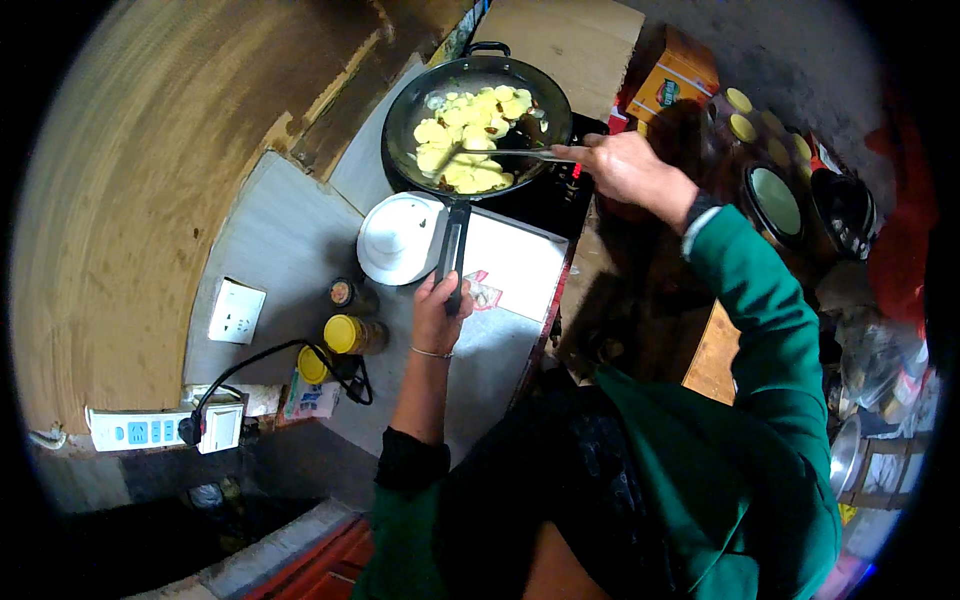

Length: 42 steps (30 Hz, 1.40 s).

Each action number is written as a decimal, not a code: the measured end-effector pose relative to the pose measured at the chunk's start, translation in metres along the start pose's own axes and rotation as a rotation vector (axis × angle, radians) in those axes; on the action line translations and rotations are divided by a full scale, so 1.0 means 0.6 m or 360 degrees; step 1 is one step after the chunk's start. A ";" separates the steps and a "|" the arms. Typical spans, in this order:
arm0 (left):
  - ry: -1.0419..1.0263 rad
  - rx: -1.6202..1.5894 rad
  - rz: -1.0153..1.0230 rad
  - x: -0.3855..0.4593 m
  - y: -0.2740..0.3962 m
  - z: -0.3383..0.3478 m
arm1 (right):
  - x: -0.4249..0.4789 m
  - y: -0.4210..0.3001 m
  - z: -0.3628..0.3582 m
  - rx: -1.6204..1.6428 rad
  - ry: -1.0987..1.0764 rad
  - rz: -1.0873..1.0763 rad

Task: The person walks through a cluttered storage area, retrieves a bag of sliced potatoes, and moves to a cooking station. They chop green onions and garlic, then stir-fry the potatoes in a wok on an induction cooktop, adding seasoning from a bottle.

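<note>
My left hand [441, 309] grips the black handle of a wok [555, 97], which sits on a black cooker [574, 196]. Pale yellow food slices [480, 135], with small reddish-brown bits among them, lie in the wok. Closed around the shaft of a metal spatula [517, 152] is my right hand [626, 166], at the wok's right side. The spatula's head touches the slices and is partly hidden among them. Beside the wok handle, to its left, rests a white dish [396, 238].
Jars with yellow lids [343, 334] and a black cable [262, 352] are at the left, near a power strip [142, 430]. An orange carton [675, 75], several lidded containers [742, 127] and a round pot [776, 201] stand at the right. A cardboard sheet [559, 37] lies beyond the wok.
</note>
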<state>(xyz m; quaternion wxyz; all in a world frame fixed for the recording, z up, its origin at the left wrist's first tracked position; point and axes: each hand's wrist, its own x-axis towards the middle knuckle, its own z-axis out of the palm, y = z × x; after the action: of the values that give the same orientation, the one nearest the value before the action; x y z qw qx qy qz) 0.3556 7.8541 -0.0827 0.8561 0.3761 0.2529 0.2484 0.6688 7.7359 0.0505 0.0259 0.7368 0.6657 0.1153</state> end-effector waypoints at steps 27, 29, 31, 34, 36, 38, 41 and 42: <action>-0.0007 -0.0066 -0.0009 0.005 -0.004 -0.013 | 0.010 -0.003 -0.013 0.0076 0.0007 -0.0105; -0.0021 -0.0038 -0.0019 0.004 -0.007 -0.012 | -0.011 0.018 -0.067 -0.0231 -0.0215 0.0002; -0.0031 -0.0031 -0.0015 0.003 -0.007 -0.006 | -0.021 0.044 -0.130 -0.0417 -0.0406 0.0193; -0.0018 -0.0057 0.0009 -0.001 -0.003 0.002 | -0.041 0.070 -0.203 -0.0283 -0.0255 0.0209; -0.0001 -0.0075 0.0009 -0.005 0.000 0.003 | -0.045 0.061 -0.236 -0.0139 -0.0227 0.0175; 0.0015 -0.0049 0.0001 -0.002 -0.002 0.004 | -0.022 0.034 -0.206 -0.0266 -0.0379 0.0229; 0.0004 -0.0011 0.0002 0.004 -0.009 0.001 | 0.000 0.045 -0.095 -0.0441 -0.0293 0.0221; 0.0019 -0.0004 0.0017 0.002 -0.010 -0.002 | 0.008 0.042 -0.087 -0.0377 -0.0245 0.0249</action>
<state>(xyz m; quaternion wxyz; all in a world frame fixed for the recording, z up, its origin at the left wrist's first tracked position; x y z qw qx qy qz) 0.3574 7.8518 -0.0885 0.8538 0.3749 0.2556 0.2553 0.6830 7.7318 0.1070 0.1546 0.7849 0.5840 0.1378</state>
